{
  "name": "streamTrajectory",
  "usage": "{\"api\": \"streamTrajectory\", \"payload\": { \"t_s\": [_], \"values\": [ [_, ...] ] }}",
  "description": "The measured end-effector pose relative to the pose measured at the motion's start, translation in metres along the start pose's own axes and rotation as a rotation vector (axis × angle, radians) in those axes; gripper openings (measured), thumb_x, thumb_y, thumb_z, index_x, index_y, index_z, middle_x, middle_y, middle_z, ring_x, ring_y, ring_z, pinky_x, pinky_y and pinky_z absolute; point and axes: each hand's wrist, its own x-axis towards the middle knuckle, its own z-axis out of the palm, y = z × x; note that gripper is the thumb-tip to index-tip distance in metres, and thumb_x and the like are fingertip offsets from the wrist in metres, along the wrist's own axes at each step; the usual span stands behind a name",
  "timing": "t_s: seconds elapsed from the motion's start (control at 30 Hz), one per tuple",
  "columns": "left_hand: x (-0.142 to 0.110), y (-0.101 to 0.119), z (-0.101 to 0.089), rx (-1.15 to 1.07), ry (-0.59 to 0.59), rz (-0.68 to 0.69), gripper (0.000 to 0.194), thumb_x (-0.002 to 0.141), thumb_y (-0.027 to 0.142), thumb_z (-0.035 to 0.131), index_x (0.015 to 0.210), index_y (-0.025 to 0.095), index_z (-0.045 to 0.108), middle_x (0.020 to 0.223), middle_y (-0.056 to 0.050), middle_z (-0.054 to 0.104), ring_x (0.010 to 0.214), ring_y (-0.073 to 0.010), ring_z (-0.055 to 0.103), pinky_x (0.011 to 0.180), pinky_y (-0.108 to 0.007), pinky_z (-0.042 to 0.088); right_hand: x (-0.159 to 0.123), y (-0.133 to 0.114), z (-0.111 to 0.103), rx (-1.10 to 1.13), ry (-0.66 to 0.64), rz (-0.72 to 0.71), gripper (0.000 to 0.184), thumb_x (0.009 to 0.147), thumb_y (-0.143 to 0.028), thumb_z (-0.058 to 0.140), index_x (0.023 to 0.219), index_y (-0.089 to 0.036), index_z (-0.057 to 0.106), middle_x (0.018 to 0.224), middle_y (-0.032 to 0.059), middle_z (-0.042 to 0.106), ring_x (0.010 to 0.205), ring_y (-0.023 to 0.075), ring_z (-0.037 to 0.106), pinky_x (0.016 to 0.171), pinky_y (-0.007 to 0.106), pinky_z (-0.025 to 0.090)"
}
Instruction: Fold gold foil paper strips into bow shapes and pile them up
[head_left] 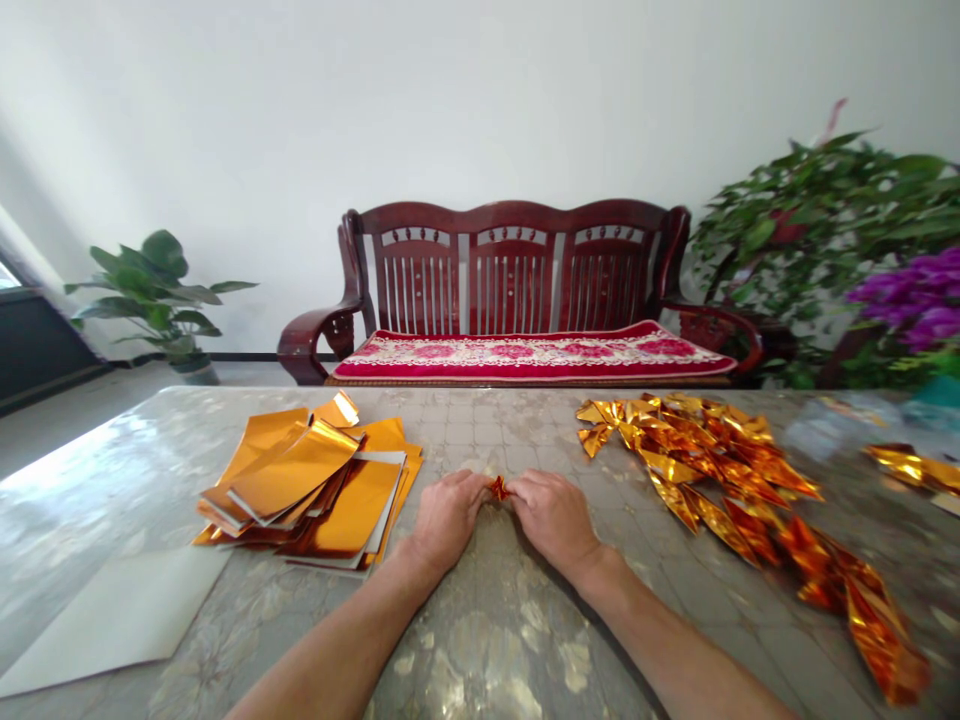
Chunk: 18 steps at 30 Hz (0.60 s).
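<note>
Between my two hands, over the middle of the table, is a small crumpled piece of gold foil paper (499,488). My left hand (452,515) pinches its left end and my right hand (555,520) its right end; most of the piece is hidden by the fingers. Left of my hands lies a loose stack of gold foil paper sheets (307,480), some showing pale undersides. A heap of folded, twisted gold foil pieces (712,450) spreads over the right side, trailing toward the near right corner.
A pale sheet (112,615) lies at the table's near left. Clear plastic (840,420) and more gold foil (911,465) rest at the far right. Behind the patterned table (480,425) stands a dark wooden bench (510,270), with potted plants (161,300) on both sides.
</note>
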Motion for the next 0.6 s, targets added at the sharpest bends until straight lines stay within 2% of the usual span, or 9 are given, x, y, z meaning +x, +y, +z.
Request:
{"api": "streamTrajectory", "payload": {
  "t_s": [0.2, 0.6],
  "values": [
    [-0.0010, 0.0041, -0.0011, -0.017, 0.013, 0.014, 0.021, 0.098, 0.025, 0.049, 0.088, 0.023, 0.068, 0.081, -0.001, 0.067, 0.077, -0.0147, 0.063, 0.065, -0.023, 0.038, -0.0010, -0.0011, -0.0005, 0.006, 0.061, 0.018, 0.018, 0.089, -0.016, 0.060, 0.083, -0.025, 0.074, 0.077, 0.0010, 0.070, 0.074, 0.0157, 0.062, 0.065, 0.026, 0.036],
    [-0.0042, 0.0089, 0.0007, 0.039, -0.007, 0.052, 0.023, 0.098, 0.021, 0.046, 0.081, 0.021, 0.062, 0.078, -0.001, 0.065, 0.074, -0.0146, 0.061, 0.063, -0.024, 0.036, -0.0025, -0.0057, -0.0016, 0.009, 0.080, 0.030, 0.020, 0.092, -0.020, 0.057, 0.083, -0.025, 0.074, 0.076, 0.0003, 0.069, 0.073, 0.0145, 0.061, 0.065, 0.026, 0.033]
  ]
}}
